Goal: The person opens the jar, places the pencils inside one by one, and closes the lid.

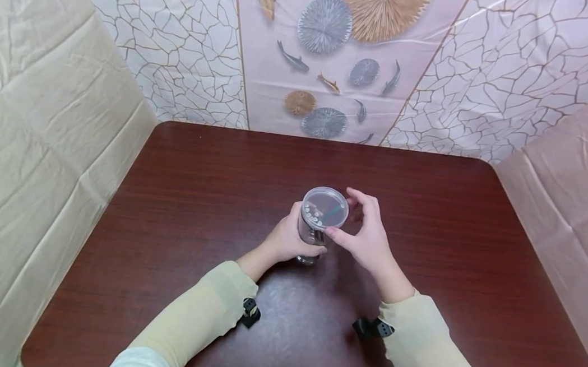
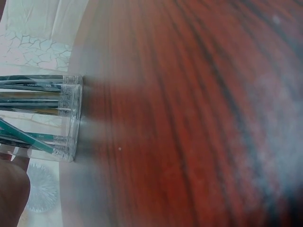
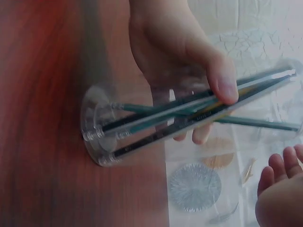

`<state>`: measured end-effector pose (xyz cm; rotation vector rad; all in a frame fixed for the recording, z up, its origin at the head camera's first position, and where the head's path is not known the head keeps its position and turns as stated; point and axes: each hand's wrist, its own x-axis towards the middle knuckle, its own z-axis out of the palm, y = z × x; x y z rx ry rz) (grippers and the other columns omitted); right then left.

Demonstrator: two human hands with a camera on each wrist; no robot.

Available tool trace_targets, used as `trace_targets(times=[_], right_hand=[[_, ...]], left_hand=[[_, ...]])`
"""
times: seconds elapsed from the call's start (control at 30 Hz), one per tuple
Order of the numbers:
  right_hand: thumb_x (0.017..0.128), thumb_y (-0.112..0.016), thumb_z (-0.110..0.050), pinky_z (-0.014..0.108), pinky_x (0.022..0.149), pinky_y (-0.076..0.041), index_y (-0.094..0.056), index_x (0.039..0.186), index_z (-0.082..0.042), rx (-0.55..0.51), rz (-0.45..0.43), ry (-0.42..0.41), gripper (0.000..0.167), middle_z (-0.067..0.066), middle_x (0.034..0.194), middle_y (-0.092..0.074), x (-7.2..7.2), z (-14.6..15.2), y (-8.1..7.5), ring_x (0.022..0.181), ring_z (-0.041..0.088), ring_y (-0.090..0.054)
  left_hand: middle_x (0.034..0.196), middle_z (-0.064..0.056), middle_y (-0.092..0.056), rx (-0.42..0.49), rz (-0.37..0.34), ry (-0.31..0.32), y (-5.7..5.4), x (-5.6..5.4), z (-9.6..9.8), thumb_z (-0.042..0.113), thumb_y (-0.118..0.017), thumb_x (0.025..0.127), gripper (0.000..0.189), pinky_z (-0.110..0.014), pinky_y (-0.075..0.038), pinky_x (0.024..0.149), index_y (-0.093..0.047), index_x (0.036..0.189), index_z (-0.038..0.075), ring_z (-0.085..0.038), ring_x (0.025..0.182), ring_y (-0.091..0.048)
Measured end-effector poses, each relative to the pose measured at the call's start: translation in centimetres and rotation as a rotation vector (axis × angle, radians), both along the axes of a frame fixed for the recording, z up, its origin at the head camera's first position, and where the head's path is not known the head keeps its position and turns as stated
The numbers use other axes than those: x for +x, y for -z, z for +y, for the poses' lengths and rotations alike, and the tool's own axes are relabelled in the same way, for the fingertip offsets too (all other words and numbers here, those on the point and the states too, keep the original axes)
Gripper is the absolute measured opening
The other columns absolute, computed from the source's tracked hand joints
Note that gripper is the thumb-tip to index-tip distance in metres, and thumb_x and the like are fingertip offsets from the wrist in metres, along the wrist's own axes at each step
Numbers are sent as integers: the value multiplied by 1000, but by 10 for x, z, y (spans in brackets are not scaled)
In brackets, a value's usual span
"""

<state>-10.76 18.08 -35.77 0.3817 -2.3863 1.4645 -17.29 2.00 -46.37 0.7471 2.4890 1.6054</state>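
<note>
A clear cylindrical jar [image 1: 307,232] with a round see-through lid [image 1: 325,208] is near the middle of the table. Slender pencil-like sticks [image 2: 33,101], dark, green and yellowish, lie inside it at a slant. My left hand [image 1: 291,236] grips the jar's side, its thumb [image 3: 225,87] across the front. The right hand [image 1: 368,241] is at the lid's right side, thumb by the near rim and fingers curved at the far side. Whether those fingertips touch the lid I cannot tell. In the right wrist view the right hand's fingers [image 3: 279,165] look loosely bent.
The dark red-brown wooden table [image 1: 197,200] extends around both hands. Behind it hangs a patterned cloth [image 1: 191,48], with plain pale cloths [image 1: 39,134] along the sides. Small black devices sit at both wrists.
</note>
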Motion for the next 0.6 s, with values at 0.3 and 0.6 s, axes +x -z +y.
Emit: trace_targets(times=[0.3,0.6], right_hand=[[70,-77,-6,30,96,-31,-38,138,2,-9,-110,-172,79,19,134,-39,-22,8,14,118,25,-40],[73,-78,-11,42,100,-30,-32,140,-8,-13,-173,-90,81,12,134,-42,-20,8,35,119,25,-42]], left_hand=[[115,-6,-58,-8,-16,9,0,0,0,30,-87,59,91,-34,-45,87,-33,131,13,-18,101,-57],[113,-7,-59,1,-7,2,-1,0,0,29,-87,58,90,-34,-45,86,-35,130,11,-19,99,-57]])
